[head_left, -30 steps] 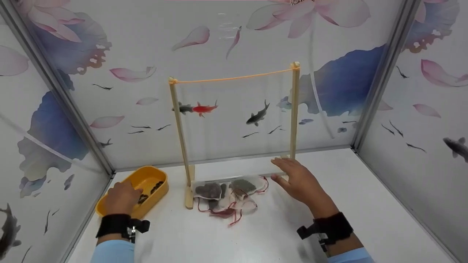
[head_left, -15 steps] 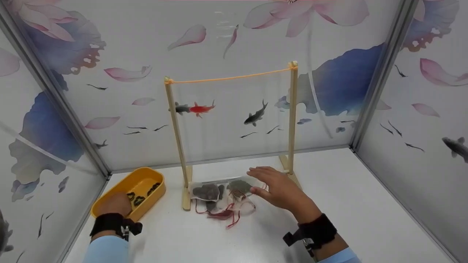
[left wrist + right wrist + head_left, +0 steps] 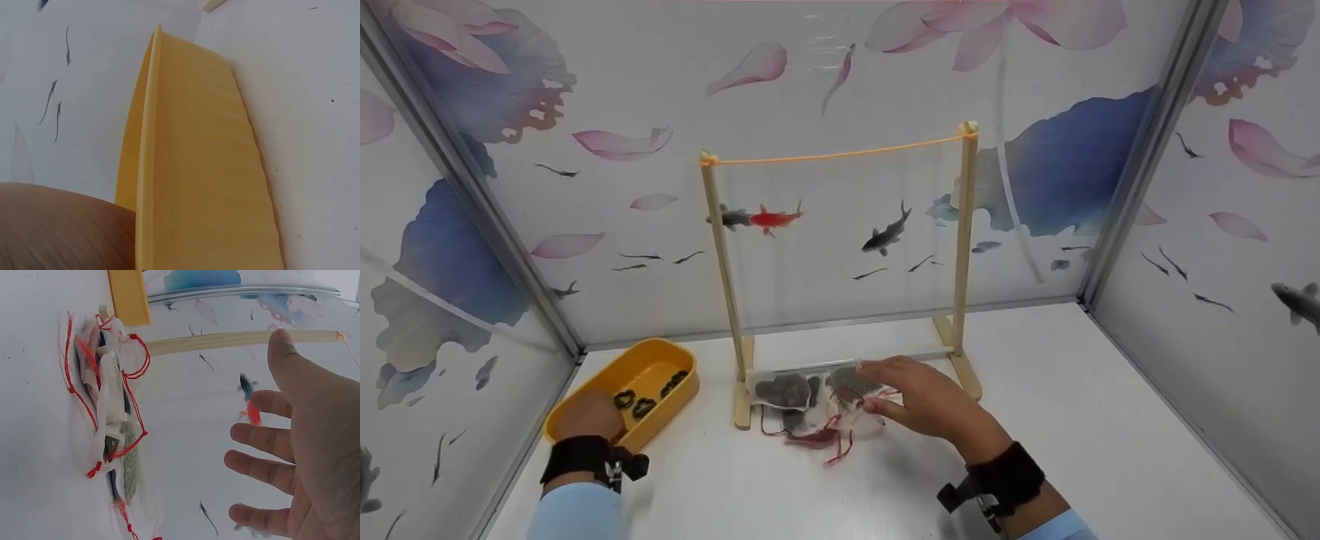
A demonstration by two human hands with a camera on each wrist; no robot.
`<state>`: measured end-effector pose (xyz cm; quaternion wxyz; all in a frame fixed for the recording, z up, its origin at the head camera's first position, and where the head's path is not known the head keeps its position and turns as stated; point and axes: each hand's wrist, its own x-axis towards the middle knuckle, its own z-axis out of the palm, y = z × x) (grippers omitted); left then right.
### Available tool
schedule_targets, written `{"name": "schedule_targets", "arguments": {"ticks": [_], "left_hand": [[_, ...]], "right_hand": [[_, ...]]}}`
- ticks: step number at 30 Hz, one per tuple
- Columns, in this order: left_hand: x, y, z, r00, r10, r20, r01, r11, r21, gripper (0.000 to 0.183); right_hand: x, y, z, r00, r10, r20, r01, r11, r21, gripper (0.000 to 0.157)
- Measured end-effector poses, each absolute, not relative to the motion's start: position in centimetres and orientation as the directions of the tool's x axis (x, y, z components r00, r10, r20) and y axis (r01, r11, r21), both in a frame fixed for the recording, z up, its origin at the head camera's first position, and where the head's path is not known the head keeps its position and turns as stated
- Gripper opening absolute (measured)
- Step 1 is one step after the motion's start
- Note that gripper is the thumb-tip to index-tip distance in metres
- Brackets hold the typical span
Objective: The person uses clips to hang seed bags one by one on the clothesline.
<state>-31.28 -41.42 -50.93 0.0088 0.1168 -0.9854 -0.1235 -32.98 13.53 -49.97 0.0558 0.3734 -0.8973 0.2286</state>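
My left hand (image 3: 589, 416) reaches down into a yellow plastic tub (image 3: 671, 407), its fingers hidden inside. Several small dark ring-shaped pieces (image 3: 644, 409) lie on the tub floor beside it. In the left wrist view only part of the hand (image 3: 59, 230) shows behind the tub wall (image 3: 208, 152). My right hand (image 3: 930, 401) hovers at a pile of sheer drawstring bags (image 3: 784, 391) with red cords, which hold dark and greenish contents. The right wrist view shows that hand (image 3: 318, 450) with fingers spread and nothing held, apart from the bags (image 3: 112, 396).
A wooden stand rises behind the bags, with a left post (image 3: 723, 270), a right post (image 3: 964, 247) and an orange cord (image 3: 840, 156) tied between their tops. White panels with painted fish and lotus enclose the white table (image 3: 780, 495) at the back and sides.
My right hand has moved left and slightly down, from beside the right post to over the bags. The left hand has sunk deeper into the tub, toward its near end.
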Motion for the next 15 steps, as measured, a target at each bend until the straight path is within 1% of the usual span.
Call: {"name": "schedule_targets", "arguments": {"ticks": [2,5,9,12,15], "left_hand": [[-31.1,-41.4,-50.8,-0.97,-0.242,-0.026,-0.241,0.94,0.243,0.009],[-31.3,-41.6,-51.0,-0.974,-0.224,-0.025,-0.223,0.945,0.239,0.011],[-31.4,-41.9,-51.2,-0.979,-0.202,-0.015,-0.199,0.944,0.264,0.012],[-31.5,-42.1,-51.3,-0.976,-0.219,-0.022,-0.216,0.933,0.288,0.011],[-31.8,-42.4,-51.7,-0.972,-0.231,-0.032,-0.23,0.926,0.3,0.011]], "right_hand": [[-32.9,13.3,-50.1,-0.699,-0.66,0.276,-0.711,0.601,-0.365,0.065],[-32.5,12.6,-50.3,-0.664,-0.7,0.263,-0.74,0.565,-0.365,0.064],[-32.1,11.3,-50.7,-0.615,-0.751,0.241,-0.774,0.515,-0.368,0.06],[-31.9,10.9,-51.1,-0.602,-0.761,0.242,-0.785,0.507,-0.356,0.058],[-31.9,10.8,-51.3,-0.609,-0.759,0.23,-0.777,0.514,-0.363,0.057]]}}
